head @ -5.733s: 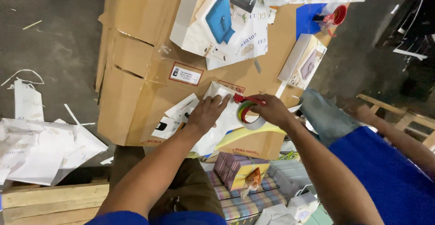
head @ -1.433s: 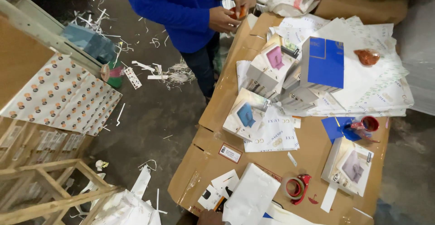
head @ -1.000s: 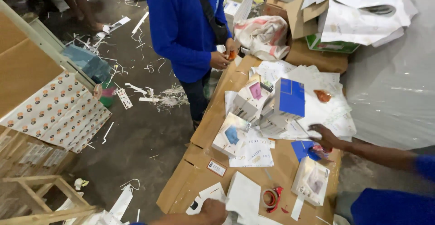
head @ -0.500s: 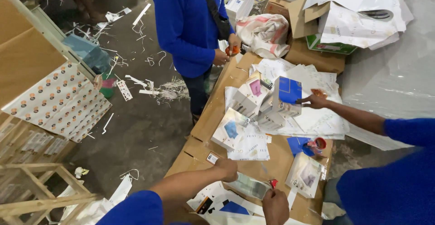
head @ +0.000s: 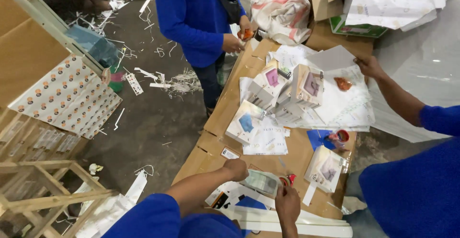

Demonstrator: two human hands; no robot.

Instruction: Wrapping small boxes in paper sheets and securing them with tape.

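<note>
My left hand [head: 235, 169] grips the left end of a small pale packet [head: 261, 181] at the near end of the cardboard-covered table [head: 218, 123]. My right hand [head: 287, 204] closes on the packet's right end from below. A red tape roll [head: 289, 179] lies just behind my right hand. Under the packet lie white and blue printed sheets [head: 249, 202].
A person in blue [head: 194, 17] stands at the table's far left and holds a small orange thing [head: 245, 34]. On the right, another person's hand [head: 369, 67] holds a grey sheet [head: 335, 58]. White window boxes [head: 306, 84] and papers crowd the table. Wooden frames [head: 43, 190] stand on the left.
The view has swung back down to the near end of the table. Both my hands have come together on the pale packet. The hand on the right moved from the blue box to the grey sheet.
</note>
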